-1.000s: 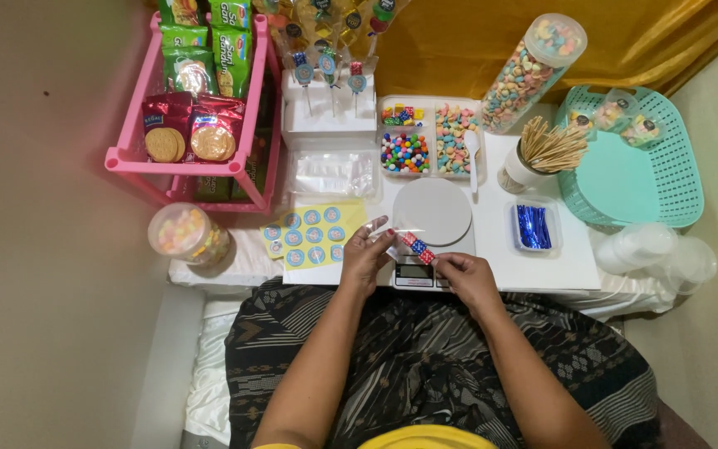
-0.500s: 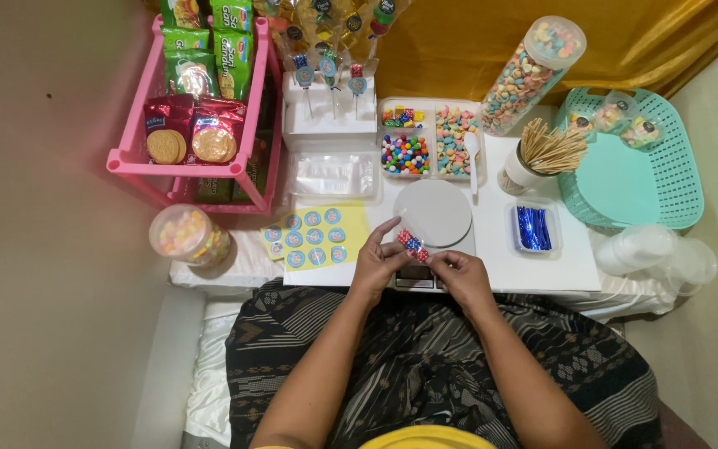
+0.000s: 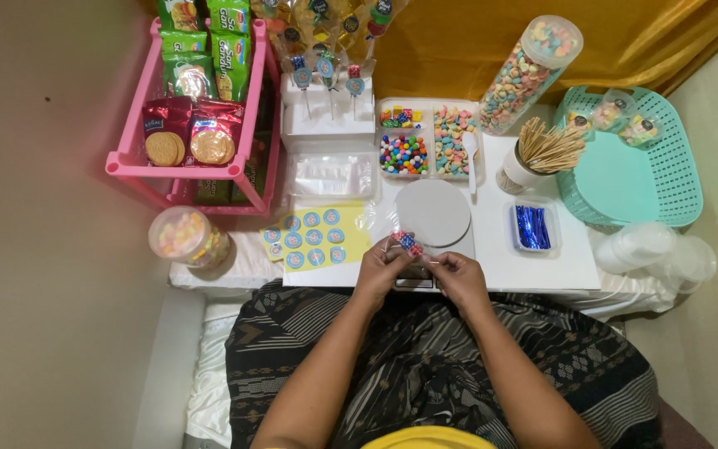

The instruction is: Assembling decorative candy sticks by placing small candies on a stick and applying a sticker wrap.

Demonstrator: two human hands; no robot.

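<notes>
At table's near edge, just before round white scale plate (image 3: 433, 212): left hand (image 3: 382, 270) and right hand (image 3: 459, 276), close together, fingers pinched on small clear candy packet (image 3: 406, 243) with red and blue contents, held just above tabletop between the two. Left of hands: yellow sheet of round blue stickers (image 3: 316, 239). Right: clear tub of blue twist ties (image 3: 533, 227), cup of wooden sticks (image 3: 546, 151). Behind plate: divided tray of coloured sweets (image 3: 425, 141). Far left: pink rack (image 3: 202, 170) of biscuit packs. Far right: teal basket (image 3: 666, 166).
</notes>
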